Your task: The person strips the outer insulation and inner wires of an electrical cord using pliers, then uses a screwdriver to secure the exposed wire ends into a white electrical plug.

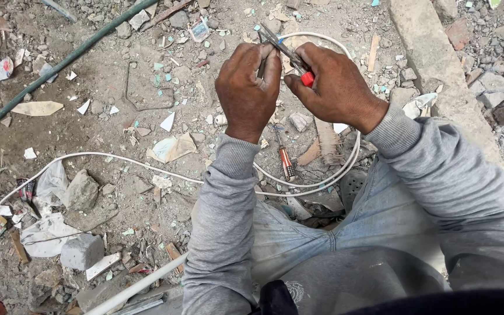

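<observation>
The left hand (247,87) is closed in a pinch, fingertips gripping a short dark piece that shows only as a sliver between fingers and thumb; its exact kind cannot be determined. The right hand (333,84) is clenched around the red handle of a pair of pliers (287,51), of which only a small red patch shows at the thumb. The metal jaws project toward 11 o'clock from the right hand and cross above the left fingertips; whether they bite on the pinched piece is hidden by the fingers. A white cable (322,178) loops around both hands, passing behind the wrists and out of sight under the grey sleeves, then runs toward 9 o'clock across the ground. A screwdriver (284,157) with a red and white striped handle lies at 6 o'clock from the left hand, its tip partly lost in rubble. A green hose (59,61) crosses at 10 o'clock, cut off by the frame edge. A grey stone block (81,251) lies at 8 o'clock. The person's legs fill the lower right, cropped.
</observation>
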